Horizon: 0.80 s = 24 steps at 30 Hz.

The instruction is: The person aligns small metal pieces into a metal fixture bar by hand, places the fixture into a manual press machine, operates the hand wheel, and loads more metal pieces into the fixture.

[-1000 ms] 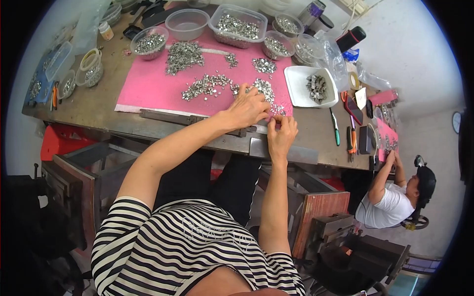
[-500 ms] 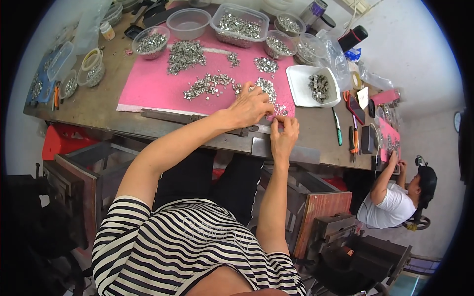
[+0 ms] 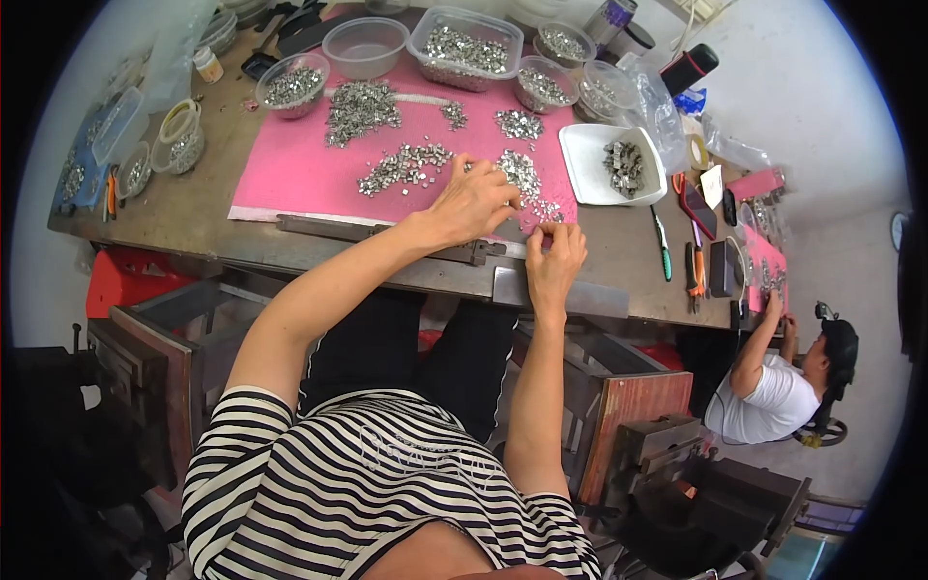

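My left hand (image 3: 474,201) is palm down over the pink mat (image 3: 290,174), its fingers bent and drawn together beside a heap of shiny small metal pieces (image 3: 519,172). Those fingertips are partly hidden, and whatever they hold does not show. Thumb and fingers of my right hand (image 3: 556,259) pinch together at the mat's near right edge, close to scattered flat pieces (image 3: 544,211); anything between them is too small to make out. Left of my left hand lie small block-shaped metal pieces (image 3: 406,169). A long metal bar (image 3: 329,226) runs along the table's front edge below my left wrist.
Clear tubs of metal pieces (image 3: 464,53) line the back, with an emptier round tub (image 3: 365,48) among them. To the right are a white tray (image 3: 590,164), a green-handled tool (image 3: 661,246) and orange-handled pliers (image 3: 695,271). Another person (image 3: 773,387) works at far right.
My left hand has shifted slightly left, away from my right hand. The right hand stays almost in place, still pinched at the mat's edge.
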Motion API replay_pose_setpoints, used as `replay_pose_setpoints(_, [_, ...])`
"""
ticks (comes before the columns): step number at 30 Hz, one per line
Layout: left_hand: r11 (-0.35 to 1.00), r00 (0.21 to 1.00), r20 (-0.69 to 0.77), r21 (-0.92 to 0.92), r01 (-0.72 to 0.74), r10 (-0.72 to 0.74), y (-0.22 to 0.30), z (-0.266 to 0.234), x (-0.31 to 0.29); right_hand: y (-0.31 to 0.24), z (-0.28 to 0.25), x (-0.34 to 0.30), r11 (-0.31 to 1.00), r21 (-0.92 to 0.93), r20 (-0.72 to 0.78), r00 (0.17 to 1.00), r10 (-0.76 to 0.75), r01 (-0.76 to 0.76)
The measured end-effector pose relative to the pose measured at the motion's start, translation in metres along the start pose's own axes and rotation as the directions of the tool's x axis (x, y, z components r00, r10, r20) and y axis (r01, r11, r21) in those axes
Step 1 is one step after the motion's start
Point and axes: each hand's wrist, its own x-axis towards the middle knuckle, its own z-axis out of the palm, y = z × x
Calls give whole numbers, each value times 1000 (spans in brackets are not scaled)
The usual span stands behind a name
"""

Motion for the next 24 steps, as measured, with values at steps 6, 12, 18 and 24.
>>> replay_pose_setpoints(6, [993,998,48,116,37,-43,12,3,-1,0,0,-1,1000,6,-1,1000,-2,2])
replay_pose_setpoints(12, [979,1000,24,206,8,-13,10,10,-3,-1,0,-1,1000,-2,1,1000,-6,6])
replay_pose_setpoints(18, [995,993,109,-84,56,-47,1,-13,-8,0,0,-2,1000,7,24,1000,2,-2])
replay_pose_setpoints(24, [993,991,99,84,82,-90,-22,-51,-44,-1,-1,0,1000,-2,26,1000,-12,12])
